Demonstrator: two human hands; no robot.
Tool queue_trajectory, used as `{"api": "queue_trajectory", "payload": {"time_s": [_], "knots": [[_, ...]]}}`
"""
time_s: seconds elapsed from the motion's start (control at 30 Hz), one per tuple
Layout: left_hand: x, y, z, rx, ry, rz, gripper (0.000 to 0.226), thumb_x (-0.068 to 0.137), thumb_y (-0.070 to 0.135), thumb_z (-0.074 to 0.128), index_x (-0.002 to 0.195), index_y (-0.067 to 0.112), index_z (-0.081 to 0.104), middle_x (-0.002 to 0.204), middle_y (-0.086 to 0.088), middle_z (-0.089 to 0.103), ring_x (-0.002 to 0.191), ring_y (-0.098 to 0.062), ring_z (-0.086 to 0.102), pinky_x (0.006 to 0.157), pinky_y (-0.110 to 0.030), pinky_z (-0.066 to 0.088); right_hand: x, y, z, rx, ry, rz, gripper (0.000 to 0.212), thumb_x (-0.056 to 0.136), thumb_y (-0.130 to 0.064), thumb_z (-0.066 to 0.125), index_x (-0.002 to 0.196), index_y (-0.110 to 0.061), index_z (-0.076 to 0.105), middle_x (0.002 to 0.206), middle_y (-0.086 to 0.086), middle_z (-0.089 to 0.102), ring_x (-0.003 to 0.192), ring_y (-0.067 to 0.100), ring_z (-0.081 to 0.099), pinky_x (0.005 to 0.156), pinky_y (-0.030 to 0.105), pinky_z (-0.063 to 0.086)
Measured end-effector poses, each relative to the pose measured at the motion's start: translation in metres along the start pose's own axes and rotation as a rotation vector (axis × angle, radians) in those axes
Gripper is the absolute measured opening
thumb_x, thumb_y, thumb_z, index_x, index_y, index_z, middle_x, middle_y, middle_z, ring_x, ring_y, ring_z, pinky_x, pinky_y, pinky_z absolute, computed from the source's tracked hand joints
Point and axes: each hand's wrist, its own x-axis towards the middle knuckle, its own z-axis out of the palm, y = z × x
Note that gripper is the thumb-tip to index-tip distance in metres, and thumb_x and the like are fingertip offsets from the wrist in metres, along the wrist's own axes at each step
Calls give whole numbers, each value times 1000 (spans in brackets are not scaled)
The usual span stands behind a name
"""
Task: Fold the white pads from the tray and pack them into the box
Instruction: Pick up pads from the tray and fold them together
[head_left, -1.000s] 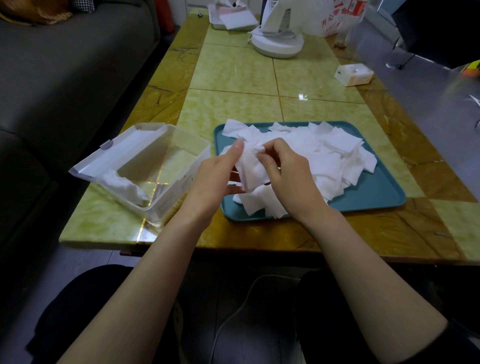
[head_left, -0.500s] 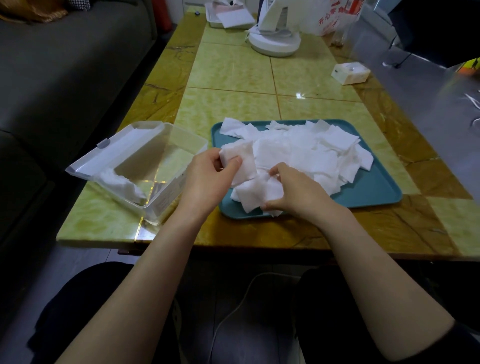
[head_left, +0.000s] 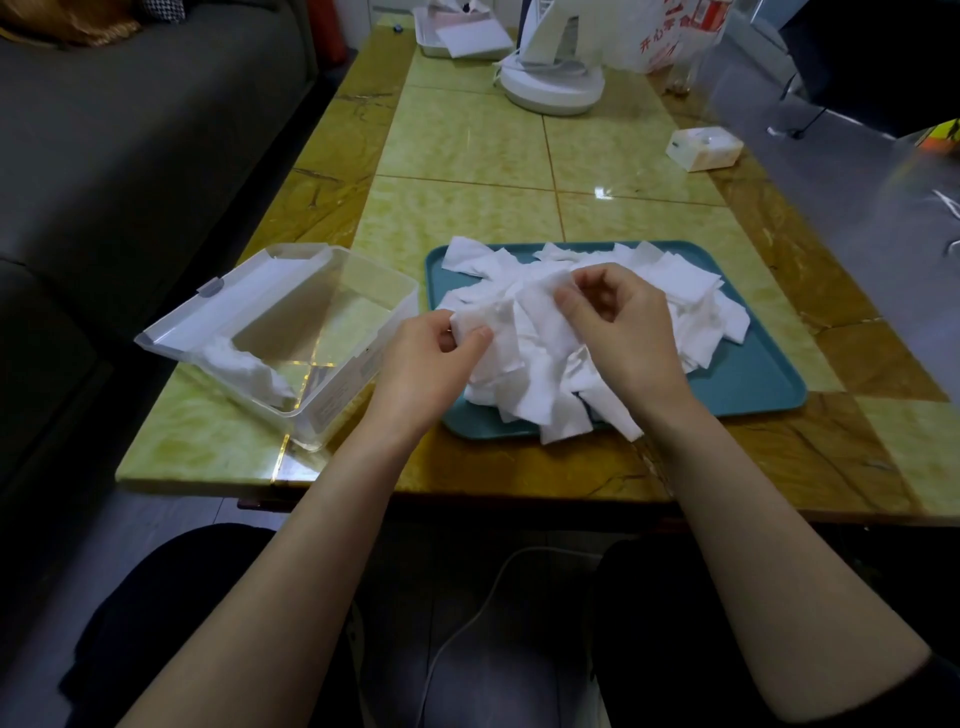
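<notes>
A teal tray (head_left: 753, 384) near the table's front edge carries a loose heap of white pads (head_left: 691, 296). Over the tray's left half both hands hold one white pad (head_left: 524, 317). My left hand (head_left: 431, 358) pinches its left end between thumb and fingers. My right hand (head_left: 618, 317) pinches its right part with curled fingers. Left of the tray stands a clear plastic box (head_left: 332, 332), its lid open to the left, with a few white pads (head_left: 244, 364) lying in its near left corner.
A green and brown tiled table (head_left: 467, 208) holds a small white box (head_left: 704, 148) at the right, a round white appliance base (head_left: 550, 88) and a white tray (head_left: 457, 39) at the far end. A dark sofa (head_left: 130, 156) runs along the left.
Both hands have lifted off the heap's front and now hold one pad between them over the tray. The right hand rose from the near edge of the heap.
</notes>
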Motion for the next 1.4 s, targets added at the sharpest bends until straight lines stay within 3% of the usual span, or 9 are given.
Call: {"api": "queue_trajectory", "payload": {"time_s": [0.2, 0.43, 0.57, 0.67, 0.8, 0.93, 1.1, 1.2, 1.4], "knots": [[-1, 2, 7, -56, -60, 2, 43, 79, 38, 52, 90, -1, 68, 91, -25, 67, 84, -36, 66, 86, -59, 50, -5, 4, 14, 83, -133, 96, 5, 89, -21, 62, 89, -16, 61, 81, 0, 67, 79, 11, 64, 73, 25, 53], [-4, 9, 12, -126, -102, -81, 31, 98, 19, 45, 91, -2, 67, 94, -20, 70, 95, -35, 65, 92, -48, 52, -5, 10, 19, -58, -43, 37, 9, 84, -24, 67, 81, -17, 62, 73, -9, 61, 69, 3, 56, 65, 12, 45], [-3, 13, 10, -191, -130, -153, 41, 97, 44, 43, 89, 13, 69, 90, -9, 72, 91, -22, 67, 92, -42, 52, -6, 10, 22, -66, -40, 24, 10, 84, -25, 67, 80, -17, 61, 71, -9, 59, 66, 1, 54, 61, 9, 42], [-6, 11, 9, -128, -111, -80, 49, 84, 47, 62, 94, -1, 69, 92, -21, 70, 85, -22, 65, 88, -49, 50, -7, 8, 20, -90, -81, 3, 8, 87, -25, 63, 84, -17, 60, 74, -9, 59, 67, 1, 54, 61, 8, 41], [-5, 7, 4, -112, 10, -33, 23, 86, 25, 65, 92, 3, 71, 90, -14, 73, 85, -25, 68, 81, -46, 53, 0, 9, 4, -355, -105, 13, 16, 95, -30, 50, 104, -17, 52, 92, -5, 56, 82, 7, 53, 69, 13, 41], [-3, 9, -1, -160, 49, -30, 44, 76, 34, 60, 94, -6, 66, 85, -20, 67, 74, -17, 57, 71, -36, 46, -2, 19, -13, -823, -290, 129, 37, 95, -48, 41, 104, -14, 51, 94, 4, 61, 88, 24, 57, 70, 34, 43], [-3, 8, 1, -128, 19, -36, 11, 84, 29, 64, 80, 20, 69, 90, -15, 73, 80, -21, 65, 81, -47, 53, -14, 23, -4, -940, -433, 109, 57, 83, -63, 49, 115, -16, 43, 97, 3, 61, 91, 24, 58, 68, 34, 39], [-3, 7, 2, -127, 13, -31, 8, 88, 23, 63, 81, 21, 68, 92, -17, 72, 89, -32, 68, 85, -52, 51, -16, 24, -2, -890, -490, 142, 61, 78, -54, 65, 120, -17, 38, 96, 1, 60, 94, 22, 58, 69, 32, 38], [-2, 8, 2, -131, 36, -44, 11, 91, 18, 60, 81, 17, 65, 94, -20, 70, 80, -23, 62, 74, -43, 52, -8, 16, -5, -686, -209, 45, 35, 88, -39, 59, 113, -15, 49, 88, -3, 54, 84, 17, 52, 74, 32, 43]]}}
